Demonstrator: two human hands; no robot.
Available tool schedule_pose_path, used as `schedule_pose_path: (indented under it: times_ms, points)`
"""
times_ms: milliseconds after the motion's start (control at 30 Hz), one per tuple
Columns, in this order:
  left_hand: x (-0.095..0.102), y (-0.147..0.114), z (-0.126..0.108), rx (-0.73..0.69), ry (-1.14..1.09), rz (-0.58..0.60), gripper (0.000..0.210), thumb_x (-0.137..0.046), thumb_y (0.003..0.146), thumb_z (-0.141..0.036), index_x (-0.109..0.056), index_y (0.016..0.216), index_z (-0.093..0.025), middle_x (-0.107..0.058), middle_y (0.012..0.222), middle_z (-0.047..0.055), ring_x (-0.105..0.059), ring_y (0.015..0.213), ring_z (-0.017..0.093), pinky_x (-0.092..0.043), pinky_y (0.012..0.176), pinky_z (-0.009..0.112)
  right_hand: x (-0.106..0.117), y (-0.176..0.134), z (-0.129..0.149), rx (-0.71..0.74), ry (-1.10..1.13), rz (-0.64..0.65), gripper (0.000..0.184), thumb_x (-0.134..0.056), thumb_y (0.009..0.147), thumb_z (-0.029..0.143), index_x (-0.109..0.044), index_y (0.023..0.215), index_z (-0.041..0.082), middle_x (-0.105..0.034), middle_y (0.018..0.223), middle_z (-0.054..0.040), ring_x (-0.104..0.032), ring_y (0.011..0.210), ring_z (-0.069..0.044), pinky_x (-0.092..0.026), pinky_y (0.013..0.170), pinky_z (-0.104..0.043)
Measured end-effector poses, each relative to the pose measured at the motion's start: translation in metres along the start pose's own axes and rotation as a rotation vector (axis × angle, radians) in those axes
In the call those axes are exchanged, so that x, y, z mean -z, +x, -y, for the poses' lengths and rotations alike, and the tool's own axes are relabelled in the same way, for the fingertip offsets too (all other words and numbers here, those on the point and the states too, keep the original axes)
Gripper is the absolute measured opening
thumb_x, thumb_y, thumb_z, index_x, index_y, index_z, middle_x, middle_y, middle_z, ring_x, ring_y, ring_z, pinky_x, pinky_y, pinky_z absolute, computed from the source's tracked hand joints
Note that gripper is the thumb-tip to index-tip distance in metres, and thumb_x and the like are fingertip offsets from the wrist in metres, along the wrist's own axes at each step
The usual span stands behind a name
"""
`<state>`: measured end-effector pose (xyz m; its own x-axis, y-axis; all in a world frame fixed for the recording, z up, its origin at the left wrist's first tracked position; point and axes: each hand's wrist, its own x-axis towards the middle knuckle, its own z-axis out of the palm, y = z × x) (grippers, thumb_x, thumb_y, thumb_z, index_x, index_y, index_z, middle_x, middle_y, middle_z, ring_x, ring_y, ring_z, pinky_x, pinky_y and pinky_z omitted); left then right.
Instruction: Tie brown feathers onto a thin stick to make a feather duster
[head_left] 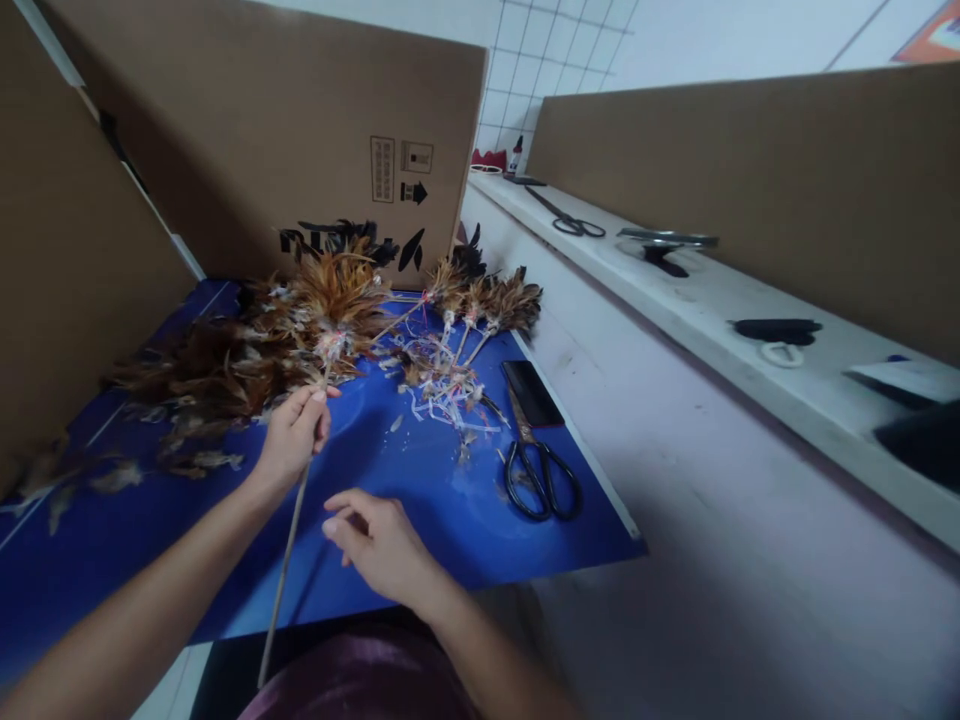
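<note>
My left hand is closed around the thin stick of a feather duster, just below its head. Brown and golden feathers fan out at the top, bound at the base with pale and reddish strips. The stick slants down towards my lap. Over the blue table, my right hand hovers with thumb and forefinger apart and the other fingers loosely curled; I see nothing in it. Left of the duster head spreads a pile of loose brown feathers.
Large black-handled scissors lie by a dark flat case at the table's right. Several small feather bundles and tangled strips lie behind. Cardboard panels stand around the back and left. A white ledge holds more scissors.
</note>
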<state>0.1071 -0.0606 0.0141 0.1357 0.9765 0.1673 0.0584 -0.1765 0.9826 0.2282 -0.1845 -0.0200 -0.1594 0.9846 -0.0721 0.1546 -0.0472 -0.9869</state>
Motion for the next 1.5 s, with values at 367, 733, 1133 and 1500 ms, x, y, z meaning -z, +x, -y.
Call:
schedule_pose_path:
  times_ms: [367,733,1133,1500]
  points:
    - [0.009,0.0,0.014,0.057,-0.006,0.038,0.021,-0.046,0.093,-0.033,-0.061,0.096,-0.019,-0.042,0.047,-0.007,-0.036,0.034,0.008,-0.028,0.035,0.02,0.135,0.018,0.005,-0.063,-0.85,-0.447,0.024,-0.057,0.087,0.015,-0.065,0.109,0.017,-0.066,0.107,-0.0085,-0.066,0.092,-0.019,-0.049,0.085,-0.031]
    - [0.007,-0.003,0.015,0.117,0.015,0.086,0.023,-0.044,0.092,-0.035,-0.059,0.097,-0.018,-0.044,0.046,-0.007,-0.036,0.033,0.009,-0.03,0.036,0.02,0.163,0.037,0.003,-0.332,-1.254,-0.328,0.027,-0.043,0.091,0.015,-0.064,0.106,0.011,-0.061,0.116,-0.0189,-0.069,0.091,-0.029,-0.048,0.078,-0.039]
    - [0.004,-0.006,0.018,0.151,0.042,0.142,0.03,-0.047,0.09,-0.042,-0.059,0.098,-0.016,-0.048,0.049,-0.006,-0.038,0.034,0.009,-0.031,0.036,0.019,0.176,0.028,0.003,0.023,-0.532,-0.573,0.015,-0.047,0.088,0.032,-0.053,0.083,0.02,-0.059,0.064,0.0028,-0.056,0.05,-0.012,-0.044,0.054,-0.024]
    - [0.002,-0.004,0.025,0.095,0.055,0.145,0.026,-0.052,0.089,-0.042,-0.058,0.098,-0.018,-0.05,0.05,-0.007,-0.041,0.037,0.008,-0.033,0.038,0.018,0.166,0.014,-0.003,0.17,-0.712,-0.684,0.023,-0.05,0.083,0.021,-0.064,0.102,0.017,-0.062,0.103,-0.0083,-0.06,0.073,-0.015,-0.048,0.074,-0.031]
